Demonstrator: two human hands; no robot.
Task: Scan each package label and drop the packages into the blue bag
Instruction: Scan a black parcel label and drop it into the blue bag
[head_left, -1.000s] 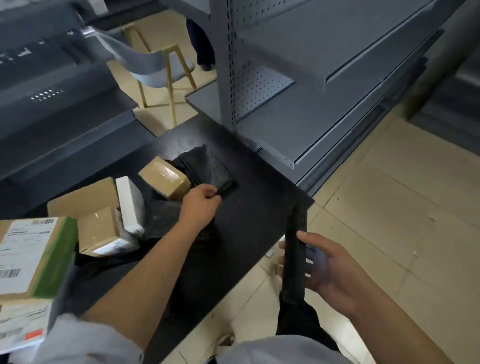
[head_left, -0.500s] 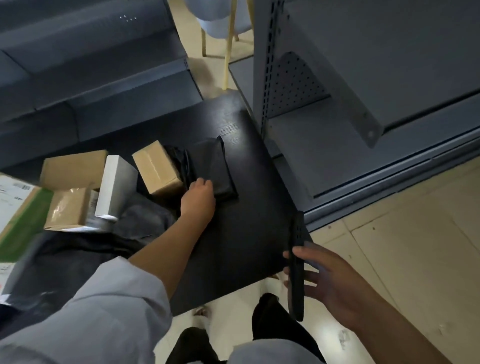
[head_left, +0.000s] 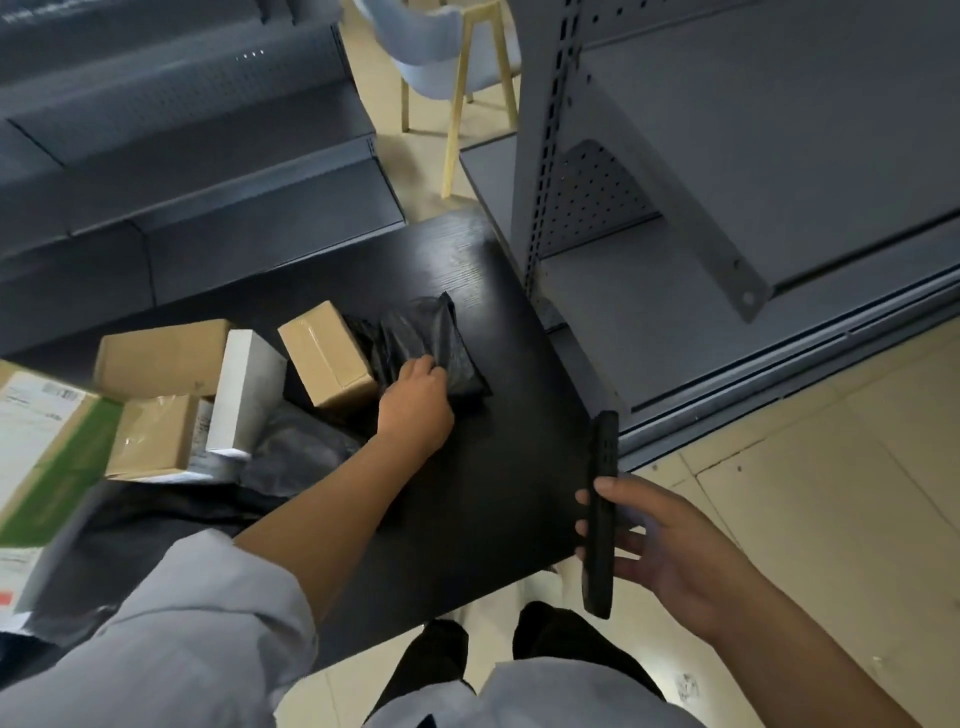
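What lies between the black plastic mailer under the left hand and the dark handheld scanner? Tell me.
Only bare black tabletop lies between the black plastic mailer and the dark handheld scanner, in the head view.

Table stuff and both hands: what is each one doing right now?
left hand: grips the black plastic package
black plastic package: lying on the table, held
right hand: holds the black phone
black phone: upright, edge toward the camera, off the table
small brown box: resting closed, taped
white box: standing on end
black table: carrying the packages
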